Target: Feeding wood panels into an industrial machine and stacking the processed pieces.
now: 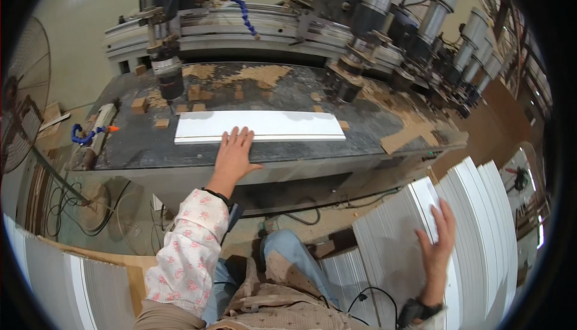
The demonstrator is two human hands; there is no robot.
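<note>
From the head view, my left fingers [241,139] lie flat on the near edge of the long white board [270,124], loosely fanned, thumb stuck out to the right. No clench there, just contact from above! The board rests left to right across the middle of the dark tabletop [150,157], a thin groove running along its near side. Small wooden blocks [139,106] sit to its left and far side, sawdust [258,76] spreads beyond, and a machine head [167,78] stands just past its left end.

Over to the near right: my right fingers [447,219] are wide apart, thumb well clear of the rest, at a narrow white panel [425,196] on the stack of boards [390,225]. Are they pressing on it or only hovering? I can't tell, but they aren't closed around anything. A black watch [415,312] circles that wrist.
</note>
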